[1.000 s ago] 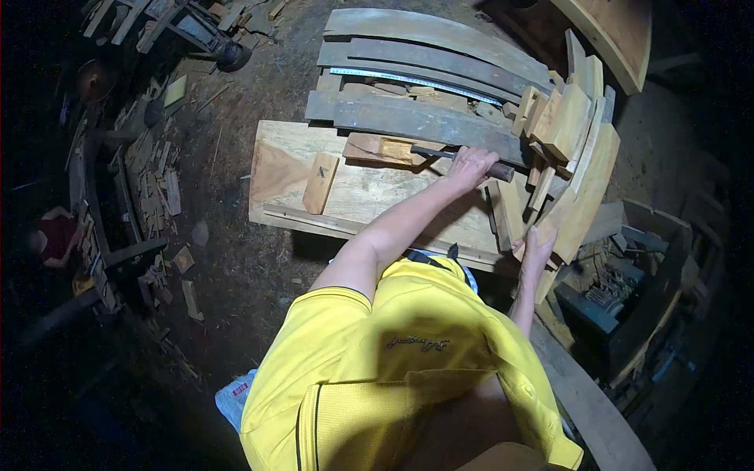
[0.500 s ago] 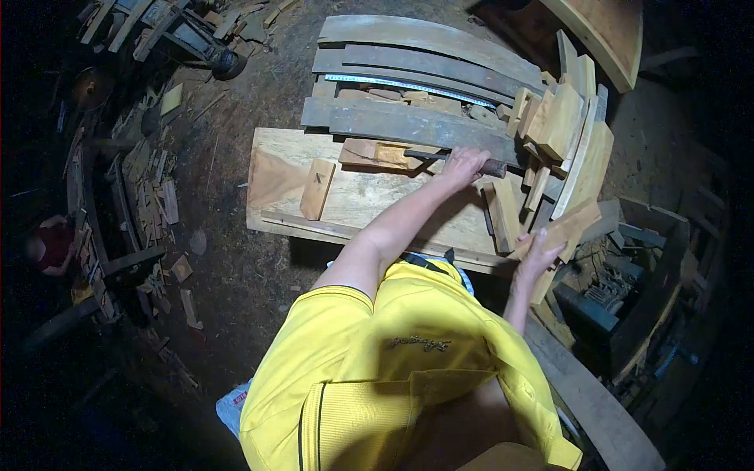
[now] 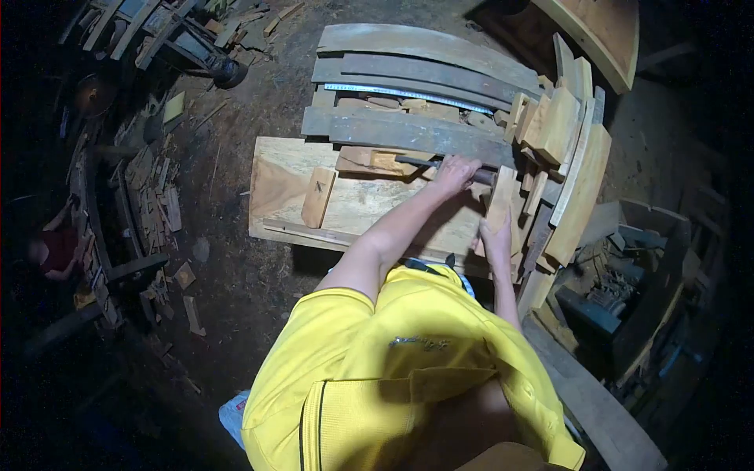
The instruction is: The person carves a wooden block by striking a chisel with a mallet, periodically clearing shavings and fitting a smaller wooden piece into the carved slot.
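My left hand (image 3: 458,174) is wrapped round a chisel (image 3: 415,162), whose metal blade points left. The blade's tip sits at the carved recess of a wooden piece (image 3: 357,159), which lies along the back of the pale work board (image 3: 369,208). From the fist, the chisel's handle end sticks out to the right. My right hand (image 3: 496,239) grips a flat wooden block (image 3: 501,196) by its near end, and the upper part stands right at the handle's butt. A smaller wooden block (image 3: 318,196) lies on the board to the left.
Long grey planks (image 3: 424,129) and a blue-white measuring strip (image 3: 408,94) lie beyond the board. Stacked timber (image 3: 577,157) crowds its right end. An open wooden box (image 3: 675,275) with tools stands at lower right. Wood scraps (image 3: 169,188) litter the floor; a person (image 3: 56,250) is far left.
My right hand has swung the wooden block leftward and up from the timber stack to the chisel handle's end. My left hand keeps its hold on the chisel.
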Tool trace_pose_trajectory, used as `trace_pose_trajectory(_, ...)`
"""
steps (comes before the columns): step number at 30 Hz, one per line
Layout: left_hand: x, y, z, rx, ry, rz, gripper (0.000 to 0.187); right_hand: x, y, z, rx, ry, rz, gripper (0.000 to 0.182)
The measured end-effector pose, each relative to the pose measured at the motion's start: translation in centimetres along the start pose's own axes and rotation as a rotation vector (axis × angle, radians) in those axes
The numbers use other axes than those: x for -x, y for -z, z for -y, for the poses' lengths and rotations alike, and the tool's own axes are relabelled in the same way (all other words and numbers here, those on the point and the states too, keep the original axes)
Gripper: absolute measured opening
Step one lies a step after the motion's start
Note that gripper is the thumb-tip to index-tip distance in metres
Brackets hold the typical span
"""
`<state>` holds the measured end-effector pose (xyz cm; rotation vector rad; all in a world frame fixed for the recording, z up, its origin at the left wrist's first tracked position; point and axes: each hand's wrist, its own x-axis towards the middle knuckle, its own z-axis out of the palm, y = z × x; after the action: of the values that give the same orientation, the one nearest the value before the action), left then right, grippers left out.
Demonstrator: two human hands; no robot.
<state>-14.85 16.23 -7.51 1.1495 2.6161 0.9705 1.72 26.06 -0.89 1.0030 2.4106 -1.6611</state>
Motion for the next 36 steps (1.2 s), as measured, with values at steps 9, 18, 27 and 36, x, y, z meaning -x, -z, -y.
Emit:
trace_pose_trajectory(9,1.8,1.4,-0.3,0.018,-0.026,-0.090,0.034,1.5,3.7,-0.5,-0.283,-0.045,-0.074,0.041)
trace_pose_trajectory(18,2.0,1.7,-1.6,0.117,-0.006,-0.186,0.039,3.6,2.1,-0.3,-0.343,-0.014,-0.080,0.032)
trace_pose_trajectory(27,2.0,2.0,-2.2,0.121,0.020,-0.209,0.033,4.0,1.8,-0.9,-0.313,0.008,-0.066,0.032)
trace_pose_trajectory(36,1.7,1.4,-3.9,0.226,0.027,-0.252,0.030,4.0,2.1,-0.3,-0.333,-0.043,-0.051,0.044)
